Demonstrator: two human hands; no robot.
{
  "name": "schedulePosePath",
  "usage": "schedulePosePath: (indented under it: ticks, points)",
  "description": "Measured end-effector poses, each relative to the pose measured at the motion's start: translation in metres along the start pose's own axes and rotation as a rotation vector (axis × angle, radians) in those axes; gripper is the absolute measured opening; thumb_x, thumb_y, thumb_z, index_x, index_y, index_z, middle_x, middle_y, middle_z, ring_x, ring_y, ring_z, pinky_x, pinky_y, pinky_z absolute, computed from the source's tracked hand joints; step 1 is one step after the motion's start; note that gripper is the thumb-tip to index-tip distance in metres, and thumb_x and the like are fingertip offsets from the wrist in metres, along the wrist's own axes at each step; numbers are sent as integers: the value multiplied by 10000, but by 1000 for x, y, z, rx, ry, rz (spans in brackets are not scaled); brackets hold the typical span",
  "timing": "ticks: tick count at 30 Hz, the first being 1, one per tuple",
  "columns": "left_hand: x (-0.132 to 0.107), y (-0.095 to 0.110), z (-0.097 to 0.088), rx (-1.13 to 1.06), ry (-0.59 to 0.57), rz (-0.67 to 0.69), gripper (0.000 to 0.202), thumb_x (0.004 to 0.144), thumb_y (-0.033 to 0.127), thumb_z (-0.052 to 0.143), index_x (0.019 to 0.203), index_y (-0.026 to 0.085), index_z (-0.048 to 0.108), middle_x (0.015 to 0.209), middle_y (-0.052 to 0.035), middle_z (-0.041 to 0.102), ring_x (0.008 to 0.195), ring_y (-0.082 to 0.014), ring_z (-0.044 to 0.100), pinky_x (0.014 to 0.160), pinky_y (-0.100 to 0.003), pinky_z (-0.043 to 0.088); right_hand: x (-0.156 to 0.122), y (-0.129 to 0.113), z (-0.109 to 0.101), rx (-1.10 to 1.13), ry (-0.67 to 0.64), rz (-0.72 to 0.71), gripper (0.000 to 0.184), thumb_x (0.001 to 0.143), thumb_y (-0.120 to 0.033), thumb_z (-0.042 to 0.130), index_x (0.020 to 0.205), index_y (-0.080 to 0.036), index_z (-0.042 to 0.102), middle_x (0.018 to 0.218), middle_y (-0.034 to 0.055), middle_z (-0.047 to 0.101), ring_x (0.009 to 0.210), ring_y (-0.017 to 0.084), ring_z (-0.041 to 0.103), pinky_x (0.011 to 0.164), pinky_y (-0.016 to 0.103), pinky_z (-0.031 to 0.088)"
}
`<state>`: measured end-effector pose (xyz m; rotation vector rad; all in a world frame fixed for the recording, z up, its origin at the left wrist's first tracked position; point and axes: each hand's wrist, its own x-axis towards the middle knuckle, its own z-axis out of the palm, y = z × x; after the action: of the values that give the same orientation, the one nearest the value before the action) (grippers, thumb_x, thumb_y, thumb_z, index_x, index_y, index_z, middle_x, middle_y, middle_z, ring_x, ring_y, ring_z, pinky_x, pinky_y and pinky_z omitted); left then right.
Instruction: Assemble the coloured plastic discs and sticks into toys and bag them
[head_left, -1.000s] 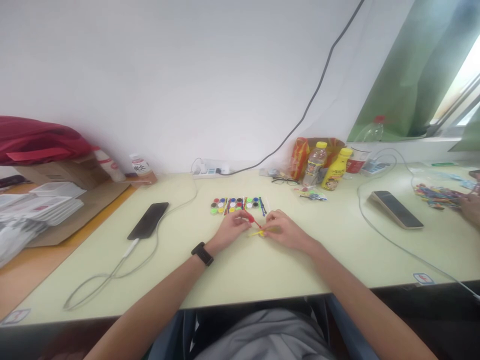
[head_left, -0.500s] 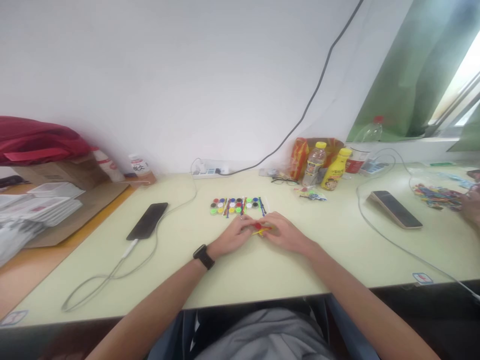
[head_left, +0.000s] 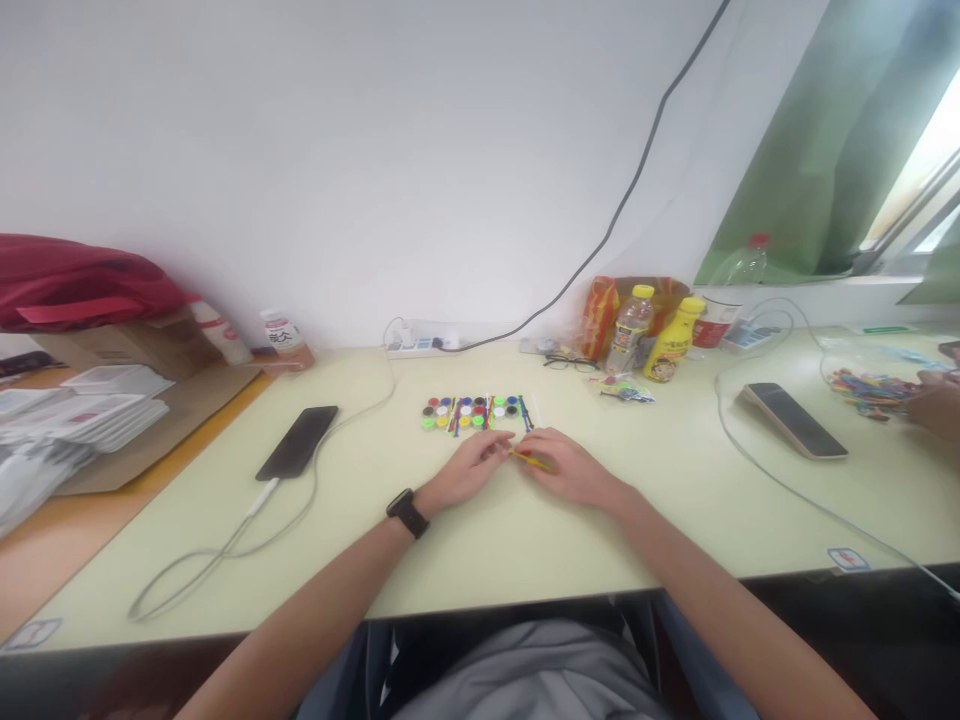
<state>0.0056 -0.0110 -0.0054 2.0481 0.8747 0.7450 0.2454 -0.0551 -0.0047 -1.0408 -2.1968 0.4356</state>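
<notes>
My right hand (head_left: 571,468) is closed around a thin yellow plastic stick (head_left: 534,460), with a bit of red showing beside it. Close by on the left, my left hand (head_left: 466,470) has its fingers pressed together near the stick's tip; what they pinch, if anything, is hidden. Just beyond my hands lie small round coloured discs (head_left: 465,410) in rows, in red, blue, black, white, green and yellow. Thin coloured sticks (head_left: 526,414) lie among the discs and at their right end.
On the left are a phone (head_left: 298,442) on a cable and stacked white boxes (head_left: 112,415). Bottles (head_left: 673,340) and glasses (head_left: 568,362) stand or lie at the back. To the right are a stand (head_left: 795,420), loose coloured sticks (head_left: 870,390) and another person's hand (head_left: 936,400).
The red piece, earlier between both hands, is now mostly hidden by my right fingers. The yellow stick has turned, and my fingertips have shifted slightly apart.
</notes>
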Motion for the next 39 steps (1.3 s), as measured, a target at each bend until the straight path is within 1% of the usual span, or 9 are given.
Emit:
schedulePosePath:
  ticks: [5, 11, 15, 20, 24, 27, 30, 35, 39]
  points:
    - [1, 5, 1, 6, 14, -27, 400, 1015, 465, 553, 1291, 210, 689, 1180, -93, 703, 976, -224, 639, 877, -368, 522, -1, 6, -8, -71, 19, 57, 259, 923, -128, 614, 1140, -240, 701, 1126, 62, 729, 1083, 248, 639, 979, 412, 522]
    - [1, 6, 1, 34, 19, -25, 350, 998, 447, 572, 1206, 210, 725, 1178, -100, 701, 998, -231, 639, 907, -383, 525, -3, 25, -18, -165, 17, 160, 143, 934, -162, 622, 1016, -234, 714, 1047, 49, 748, 1034, 242, 634, 957, 409, 487]
    - [1, 6, 1, 43, 2, -6, 318, 995, 428, 571, 1175, 220, 729, 1191, -95, 707, 1031, -239, 638, 931, -393, 515, -6, 32, -27, -257, 16, 253, 135, 940, -173, 611, 1013, -234, 708, 1048, 48, 740, 1040, 238, 622, 934, 385, 463]
    - [1, 6, 0, 33, -2, -20, 287, 986, 407, 582, 1139, 220, 738, 1176, -88, 716, 1028, -235, 640, 933, -387, 508, -9, 35, -35, -376, -13, 386, 157, 892, -123, 604, 984, -223, 681, 1024, 42, 714, 993, 213, 615, 874, 341, 424]
    - [1, 6, 0, 21, -5, -27, 286, 981, 404, 583, 1123, 215, 745, 1152, -86, 720, 999, -225, 640, 914, -376, 508, -11, 39, -40, -512, -15, 509, 157, 858, -96, 599, 951, -213, 647, 1014, 48, 700, 1014, 233, 590, 861, 365, 373]
    - [1, 5, 0, 20, -3, -21, 294, 973, 418, 594, 1113, 212, 750, 1133, -85, 724, 980, -223, 637, 901, -372, 508, -13, 44, -42, -579, 12, 563, 178, 848, -74, 582, 951, -210, 634, 1037, 66, 695, 1049, 258, 566, 873, 395, 352]
    - [2, 5, 0, 17, 1, -22, 310, 970, 440, 597, 1106, 209, 752, 1119, -87, 729, 971, -226, 638, 891, -374, 512, -16, 49, -40, -589, 67, 547, 239, 828, -46, 564, 982, -216, 631, 1076, 84, 693, 1079, 283, 548, 892, 429, 357]
    - [2, 4, 0, 13, 1, -10, 321, 970, 459, 601, 1105, 211, 754, 1135, -88, 735, 988, -233, 645, 914, -393, 517, -16, 50, -33, -518, 175, 361, 419, 750, -9, 550, 1090, -239, 633, 1182, 104, 671, 1202, 331, 510, 963, 501, 391]
    - [1, 3, 0, 17, 14, -5, 321, 968, 455, 607, 1107, 206, 753, 1121, -90, 740, 972, -230, 649, 897, -388, 528, -12, 44, -31, -465, 253, 272, 440, 745, -40, 564, 1128, -242, 645, 1237, 110, 651, 1271, 354, 474, 1032, 546, 396]
